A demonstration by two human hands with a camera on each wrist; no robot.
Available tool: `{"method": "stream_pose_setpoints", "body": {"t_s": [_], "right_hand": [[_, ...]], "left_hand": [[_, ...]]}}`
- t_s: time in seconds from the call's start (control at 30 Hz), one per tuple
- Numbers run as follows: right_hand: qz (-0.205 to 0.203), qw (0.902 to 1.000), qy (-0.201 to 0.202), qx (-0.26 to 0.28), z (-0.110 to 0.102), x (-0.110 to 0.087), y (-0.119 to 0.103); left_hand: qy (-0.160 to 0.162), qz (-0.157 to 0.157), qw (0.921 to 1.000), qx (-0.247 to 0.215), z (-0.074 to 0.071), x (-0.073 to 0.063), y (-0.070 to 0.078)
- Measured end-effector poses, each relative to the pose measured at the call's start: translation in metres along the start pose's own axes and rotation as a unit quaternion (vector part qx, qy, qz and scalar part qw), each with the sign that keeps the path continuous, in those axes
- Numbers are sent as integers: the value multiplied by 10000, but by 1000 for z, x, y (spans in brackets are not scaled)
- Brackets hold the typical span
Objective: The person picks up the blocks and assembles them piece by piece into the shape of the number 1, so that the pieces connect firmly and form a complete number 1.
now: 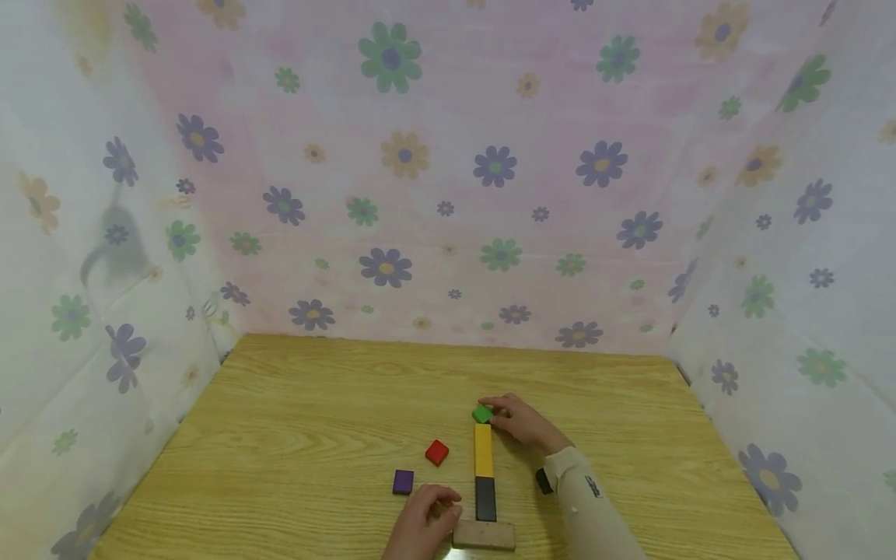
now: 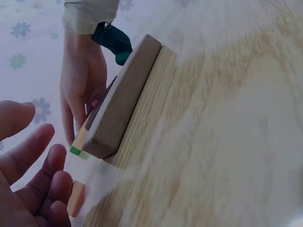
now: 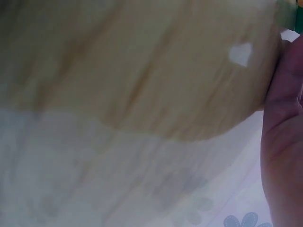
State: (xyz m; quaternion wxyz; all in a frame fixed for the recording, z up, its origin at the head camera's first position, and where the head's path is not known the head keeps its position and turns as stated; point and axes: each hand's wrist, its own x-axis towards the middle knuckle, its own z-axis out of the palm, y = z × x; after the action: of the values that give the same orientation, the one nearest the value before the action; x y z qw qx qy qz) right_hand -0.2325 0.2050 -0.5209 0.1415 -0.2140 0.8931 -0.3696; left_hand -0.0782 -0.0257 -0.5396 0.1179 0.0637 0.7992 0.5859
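Observation:
My right hand (image 1: 521,421) pinches a small green block (image 1: 481,414) between thumb and finger, at the far end of a yellow block (image 1: 483,449). The green block looks turned at an angle to the yellow one. A black block (image 1: 485,499) continues the line toward me, and a plain wooden block (image 1: 483,535) lies crosswise at its near end. Left of that wooden block is my left hand (image 1: 423,519), its fingers loosely bent and holding nothing. In the right wrist view, only part of the right hand (image 3: 286,137) and a sliver of green show at the edge.
A red block (image 1: 437,453) lies left of the line, turned cornerwise. Nearer my left hand is a purple block (image 1: 402,482). A dark device (image 1: 544,481) sits at my right wrist. Flowered cloth (image 1: 448,194) walls the wood-grain table (image 1: 315,404) at the back and both sides.

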Motion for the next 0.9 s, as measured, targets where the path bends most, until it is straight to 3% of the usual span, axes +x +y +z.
{"method": "stream_pose_setpoints", "body": {"t_s": [0.1, 0.17, 0.27, 0.4, 0.5, 0.57, 0.63, 0.77, 0.9], "right_hand": [[-58, 9999, -6, -108, 0, 1, 1], [-108, 9997, -3, -205, 0, 2, 1], [-213, 9993, -10, -306, 0, 3, 1], [-405, 9986, -16, -332, 0, 3, 3], [-510, 9980, -4, -371, 0, 2, 4], [-507, 9981, -17, -345, 0, 2, 4], [-402, 9988, -33, -290, 0, 2, 5], [-222, 9994, -53, -249, 0, 2, 5], [-290, 9990, -30, -340, 0, 1, 5]], "left_hand": [[35, -67, 9998, -181, -3, -3, 2], [240, -63, 9992, -309, -5, -5, 2], [834, -156, 9952, -491, -9, -7, 3], [1766, -305, 9821, -580, -17, -8, 5], [2190, -450, 9734, -510, -23, -8, 7], [2204, -563, 9725, -508, -25, -7, 6], [1946, -620, 9778, -470, -26, -7, 5], [1419, -443, 9883, -343, -24, -4, 1], [1395, -274, 9898, 5, -24, -1, -3]]}}
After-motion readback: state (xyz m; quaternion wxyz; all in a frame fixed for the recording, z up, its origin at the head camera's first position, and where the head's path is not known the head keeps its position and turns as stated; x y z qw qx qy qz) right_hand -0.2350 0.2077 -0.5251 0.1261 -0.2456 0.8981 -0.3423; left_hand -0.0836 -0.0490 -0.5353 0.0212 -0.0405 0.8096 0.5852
